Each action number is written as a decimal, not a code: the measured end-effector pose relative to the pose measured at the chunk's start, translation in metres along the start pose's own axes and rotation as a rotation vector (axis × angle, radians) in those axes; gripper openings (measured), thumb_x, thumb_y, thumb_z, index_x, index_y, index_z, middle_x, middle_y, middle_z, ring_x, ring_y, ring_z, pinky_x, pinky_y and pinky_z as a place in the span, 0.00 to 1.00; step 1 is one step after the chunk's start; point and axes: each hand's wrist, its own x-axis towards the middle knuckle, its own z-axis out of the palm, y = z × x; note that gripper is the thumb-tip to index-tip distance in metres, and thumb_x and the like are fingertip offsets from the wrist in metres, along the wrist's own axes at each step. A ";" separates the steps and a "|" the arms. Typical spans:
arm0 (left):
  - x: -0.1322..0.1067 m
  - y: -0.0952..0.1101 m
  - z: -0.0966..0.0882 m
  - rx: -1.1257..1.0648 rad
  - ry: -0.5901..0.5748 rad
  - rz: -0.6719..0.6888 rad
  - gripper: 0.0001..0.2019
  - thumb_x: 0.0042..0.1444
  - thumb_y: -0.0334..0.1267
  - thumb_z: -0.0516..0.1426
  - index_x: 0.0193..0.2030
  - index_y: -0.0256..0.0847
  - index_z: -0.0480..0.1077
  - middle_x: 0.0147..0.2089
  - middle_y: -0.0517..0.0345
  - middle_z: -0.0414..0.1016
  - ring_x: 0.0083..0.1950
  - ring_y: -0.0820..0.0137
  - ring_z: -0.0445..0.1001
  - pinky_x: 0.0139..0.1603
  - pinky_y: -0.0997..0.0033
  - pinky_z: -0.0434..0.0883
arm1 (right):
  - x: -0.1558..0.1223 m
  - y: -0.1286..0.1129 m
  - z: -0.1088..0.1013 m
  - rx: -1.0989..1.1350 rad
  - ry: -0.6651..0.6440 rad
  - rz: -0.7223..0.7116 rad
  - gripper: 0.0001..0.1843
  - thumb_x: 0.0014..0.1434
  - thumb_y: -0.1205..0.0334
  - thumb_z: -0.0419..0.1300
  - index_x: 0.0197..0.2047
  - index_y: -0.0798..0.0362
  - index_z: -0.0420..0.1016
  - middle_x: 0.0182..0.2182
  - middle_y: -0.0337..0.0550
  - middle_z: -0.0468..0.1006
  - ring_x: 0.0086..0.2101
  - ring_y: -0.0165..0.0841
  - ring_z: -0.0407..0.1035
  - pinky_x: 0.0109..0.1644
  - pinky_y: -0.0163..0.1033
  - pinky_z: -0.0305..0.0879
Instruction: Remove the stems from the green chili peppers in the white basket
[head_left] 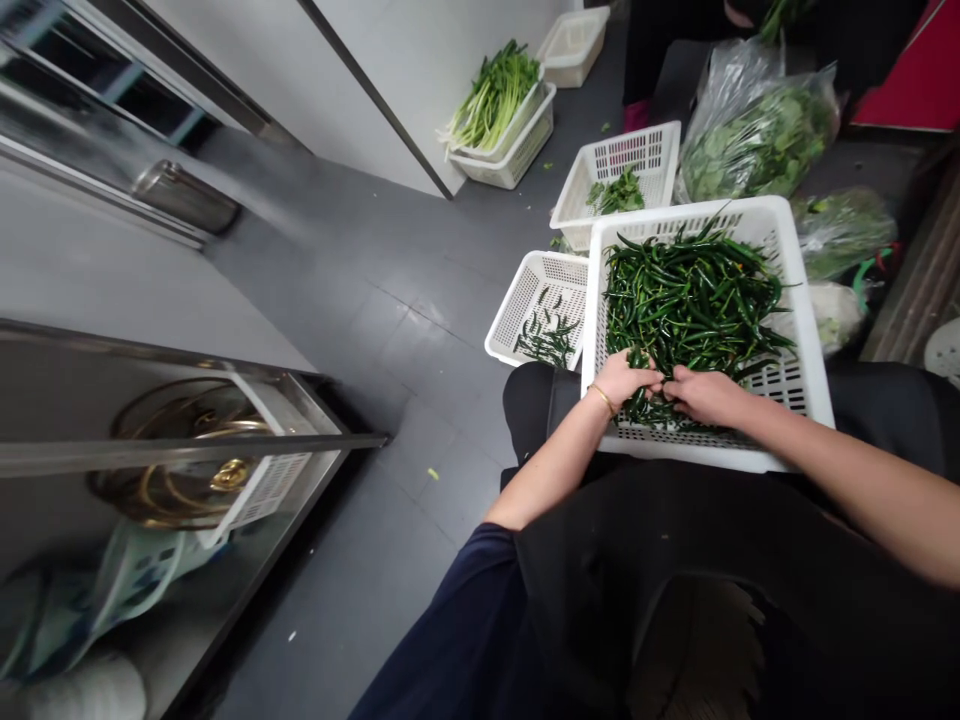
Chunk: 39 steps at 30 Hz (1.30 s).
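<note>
Head view: my left hand [624, 380] and right hand [701, 393] have fingers curled shut on green chillies [690, 300] at the near edge of the big basket [814, 350]. It is very full. The small basket [525, 290] holds only a few.

Slender dark green chillies [694, 300], tangled heap, lying every way, filling large white perforated basket [808, 335]

We cannot tell what our left hand [622, 380] and right hand [705, 395] grip, their fingertips sunk among the green chillies [690, 295], our right forearm [862, 490] runs off the right edge, the big basket [814, 350] hides a corner of the smaller basket [525, 300], and the top edge crops the person [660, 40] beyond.
</note>
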 end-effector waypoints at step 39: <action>-0.008 0.007 -0.010 -0.011 0.217 0.061 0.13 0.35 0.27 0.61 0.27 0.38 0.59 0.17 0.67 0.64 0.18 0.79 0.62 0.21 0.76 0.63 | 0.025 -0.004 -0.002 0.148 0.044 0.320 0.15 0.59 0.61 0.51 0.34 0.62 0.75 0.33 0.59 0.77 0.35 0.42 0.74 0.38 0.42 0.69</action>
